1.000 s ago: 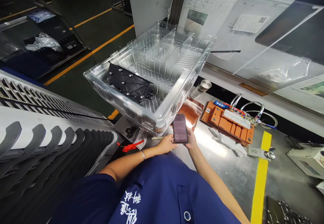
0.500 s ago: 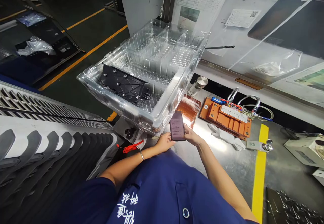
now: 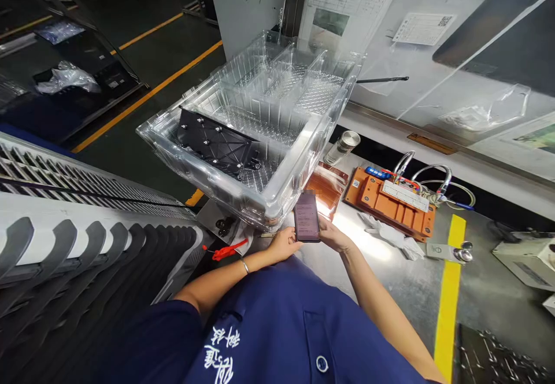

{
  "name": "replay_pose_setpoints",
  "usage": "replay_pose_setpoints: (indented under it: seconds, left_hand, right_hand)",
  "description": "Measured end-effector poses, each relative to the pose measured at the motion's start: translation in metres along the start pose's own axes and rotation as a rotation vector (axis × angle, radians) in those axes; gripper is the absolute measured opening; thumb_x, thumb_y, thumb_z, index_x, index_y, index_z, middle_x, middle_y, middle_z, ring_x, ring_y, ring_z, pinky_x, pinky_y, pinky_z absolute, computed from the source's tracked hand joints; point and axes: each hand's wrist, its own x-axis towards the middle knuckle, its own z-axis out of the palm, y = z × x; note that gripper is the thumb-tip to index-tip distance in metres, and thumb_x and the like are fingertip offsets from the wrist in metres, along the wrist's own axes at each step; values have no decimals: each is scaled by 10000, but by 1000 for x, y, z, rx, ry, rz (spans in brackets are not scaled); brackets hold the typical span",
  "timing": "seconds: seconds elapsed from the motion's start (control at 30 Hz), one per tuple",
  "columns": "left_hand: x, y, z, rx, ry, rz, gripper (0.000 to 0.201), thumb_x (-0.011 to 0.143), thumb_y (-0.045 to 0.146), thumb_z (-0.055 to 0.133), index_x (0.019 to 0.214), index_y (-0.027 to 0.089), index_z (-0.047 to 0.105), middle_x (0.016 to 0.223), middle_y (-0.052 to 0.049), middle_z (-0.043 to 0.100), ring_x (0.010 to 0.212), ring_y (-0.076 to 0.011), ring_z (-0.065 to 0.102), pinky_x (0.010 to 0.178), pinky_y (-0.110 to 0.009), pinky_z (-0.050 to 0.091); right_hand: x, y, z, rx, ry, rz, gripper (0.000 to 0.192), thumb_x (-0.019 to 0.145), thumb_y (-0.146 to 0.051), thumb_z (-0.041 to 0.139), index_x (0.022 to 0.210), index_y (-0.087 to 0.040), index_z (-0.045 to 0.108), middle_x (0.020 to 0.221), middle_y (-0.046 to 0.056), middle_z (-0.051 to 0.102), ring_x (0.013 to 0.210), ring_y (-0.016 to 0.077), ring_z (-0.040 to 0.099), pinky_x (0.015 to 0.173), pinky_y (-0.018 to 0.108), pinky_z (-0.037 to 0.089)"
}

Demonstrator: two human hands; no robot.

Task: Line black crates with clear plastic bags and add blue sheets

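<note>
Phone (image 3: 306, 217) is at the lower centre of the frame, just above the person's blue shirt, held w/ both hands over the metal table (image 3: 403, 291). The left hand (image 3: 284, 244) closes on its lower left edge and the right hand (image 3: 333, 235) wraps the right edge from behind – fingers curled round it, not open, so the phone sits between the two palms. Screen is lit and faces up toward the head, tilted a bit, which looks like a reading position; the text on it is too small to read. Probably two hands are used so the thumbs stay free over the glass, but the thumbs themselves I cannot see clearly.

Just above the phone, in the centre of the frame, a stack of clear plastic trays (image 3: 260, 135) hangs over the table edge – its near corner is almost touching the phone top. A black plate (image 3: 215, 142) w/ small screws leans inside the left compartment, tilted against the wall.

To the right of the phone lie an orange fixture (image 3: 388, 202) w/ wires, a copper-coloured block (image 3: 326, 187), a white glove (image 3: 388, 236) and a metal cylinder (image 3: 342, 147). Red clip (image 3: 225, 250) is left of the left hand. Yellow stripe (image 3: 448, 291) runs down the table at lower right.
</note>
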Motion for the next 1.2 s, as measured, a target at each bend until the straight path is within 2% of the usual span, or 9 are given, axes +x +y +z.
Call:
replay_pose_setpoints:
  seconds: [0.23, 0.3, 0.4, 0.5, 0.63, 0.8, 0.93, 1.1, 1.2]
  left_hand:
    - [0, 5, -1, -9, -19, -26, 254, 707, 152, 637, 948, 118, 565, 674, 27, 555, 557, -65, 467, 540, -201, 370]
    - [1, 5, -1, 6, -21, -23, 226, 714, 151, 625, 929, 118, 562, 645, 38, 534, 551, -66, 456, 539, -202, 356]
    - [4, 3, 0, 62, 23, -21, 218, 718, 138, 610, 931, 127, 562, 623, 51, 515, 538, -65, 438, 536, -203, 337]
    - [4, 3, -1, 166, 51, -12, 165, 724, 146, 606, 886, 141, 575, 638, 39, 538, 541, -73, 447, 544, -212, 337]
    - [0, 11, -5, 337, 42, 15, 94, 748, 176, 591, 838, 152, 602, 699, -11, 616, 592, -110, 520, 583, -236, 378]
    - [-7, 17, -15, 483, -71, 66, 248, 767, 209, 569, 1003, 173, 637, 769, -22, 684, 697, -156, 606, 681, -261, 445]
    - [-19, 2, -30, 501, -121, 2, 384, 785, 232, 564, 1160, 162, 610, 854, -25, 707, 759, -159, 624, 742, -260, 464]
    - [-44, -24, -48, 560, -107, -139, 380, 820, 207, 527, 1180, 113, 604, 944, -57, 713, 786, -159, 630, 770, -246, 450]
    - [-58, -35, -48, 637, -124, -218, 375, 826, 211, 527, 1186, 138, 601, 965, -41, 718, 817, -165, 636, 780, -244, 440]
  right_hand:
    - [1, 1, -1, 17, 21, 17, 737, 641, -188, 716, 1333, -247, 468, 1319, 63, 544, 1204, 237, 509, 1013, 373, 424]
    - [2, 3, 2, 80, 77, 39, 674, 689, -298, 714, 1320, -258, 482, 1301, 61, 560, 1180, 245, 531, 995, 394, 438]
    - [7, 12, 8, 231, 198, 26, 562, 771, -527, 617, 1269, -283, 526, 1295, 42, 568, 1186, 245, 530, 999, 413, 434]
    - [13, 22, 12, 369, 225, 12, 567, 779, -647, 545, 1212, -281, 562, 1275, 39, 584, 1193, 241, 528, 1030, 431, 403]
    - [17, 31, 15, 477, 212, 35, 547, 804, -648, 505, 1197, -272, 555, 1242, 62, 603, 1142, 268, 565, 1006, 503, 403]
    - [11, 33, 11, 517, 212, 81, 484, 869, -593, 416, 1217, -272, 518, 1263, 70, 586, 1113, 263, 583, 960, 512, 430]
    - [0, 37, 2, 480, 209, 156, 516, 873, -555, 420, 1257, -216, 488, 1242, 112, 593, 1055, 242, 610, 912, 450, 471]
    - [-15, 49, -11, 399, 209, 207, 567, 829, -576, 467, 1227, -173, 501, 1167, 139, 624, 997, 240, 630, 879, 425, 488]
    - [-19, 54, -19, 224, 223, 203, 609, 784, -585, 531, 1249, -192, 503, 1158, 129, 624, 965, 244, 630, 844, 427, 497]
